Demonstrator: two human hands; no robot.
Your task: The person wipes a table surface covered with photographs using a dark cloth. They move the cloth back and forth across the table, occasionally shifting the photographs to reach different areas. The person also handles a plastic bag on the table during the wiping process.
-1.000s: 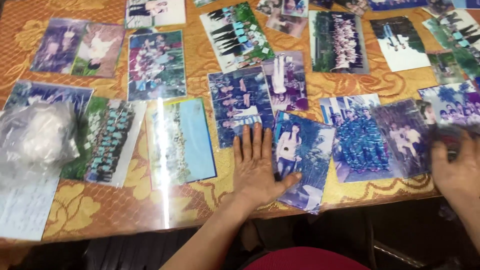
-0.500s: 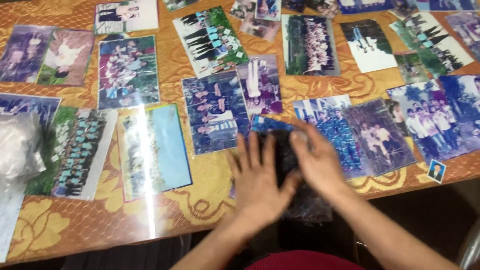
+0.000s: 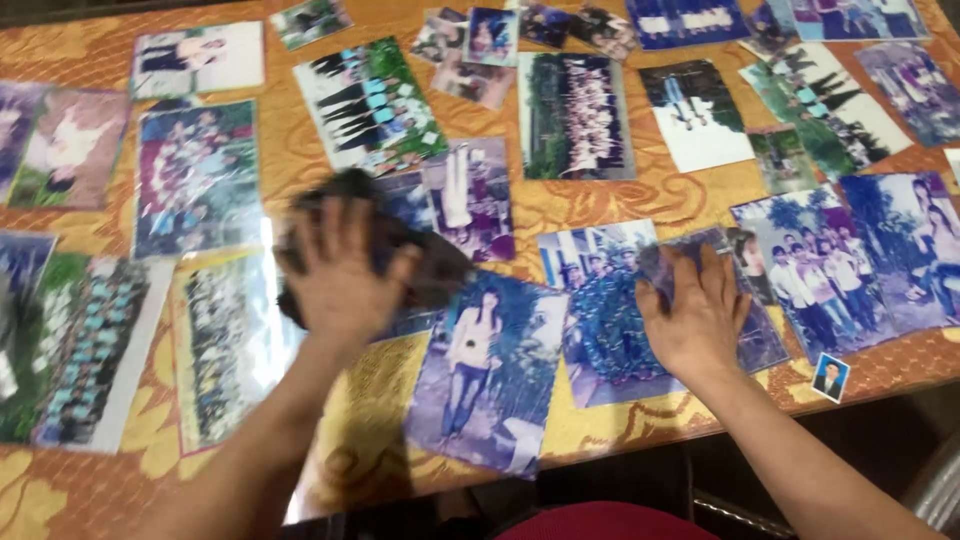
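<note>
Photographs cover the surface [image 3: 300, 160]; your left hand [image 3: 340, 265] grasps a dark blurred photo [image 3: 430, 265], right hand [image 3: 695, 320] rests flat, grip released, on a group photo [image 3: 610, 330]

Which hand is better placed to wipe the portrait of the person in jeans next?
Probably the left hand: it presses the dark cloth right beside that portrait photo. The right hand lies flat on other photos, clothless.
</note>
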